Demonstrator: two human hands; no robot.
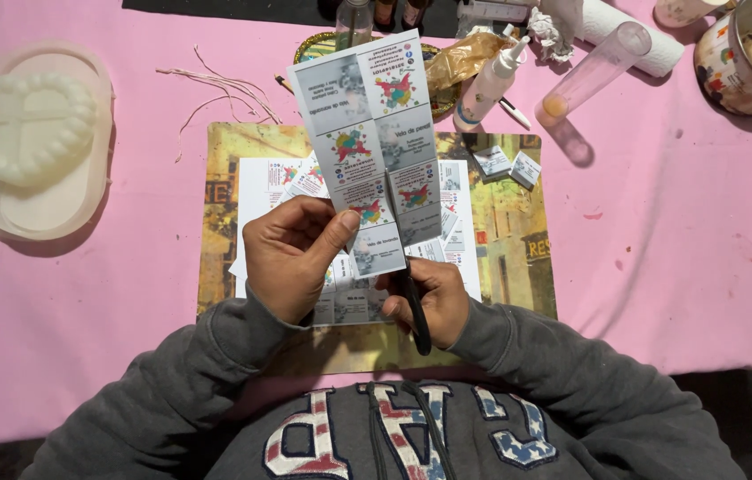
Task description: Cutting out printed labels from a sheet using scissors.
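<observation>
My left hand (291, 253) pinches the lower edge of a tall paper strip (365, 133) printed with small grey and multicoloured labels, holding it upright above the mat. My right hand (434, 300) grips black-handled scissors (410, 298), whose blades reach up into the middle of the strip's bottom edge. Beneath both hands lies a white printed sheet (260, 182) with more of the same labels, and two cut-out labels (507, 164) rest on the yellow-brown place mat (500, 240).
A pink cloth (678, 267) covers the table. A white heart-shaped mould (24, 124) sits on an oval tray at far left. Behind the mat are thin strings (216, 84), a glue bottle (491, 84), a clear tube (589, 67), a paper towel roll and a patterned mug (745, 58).
</observation>
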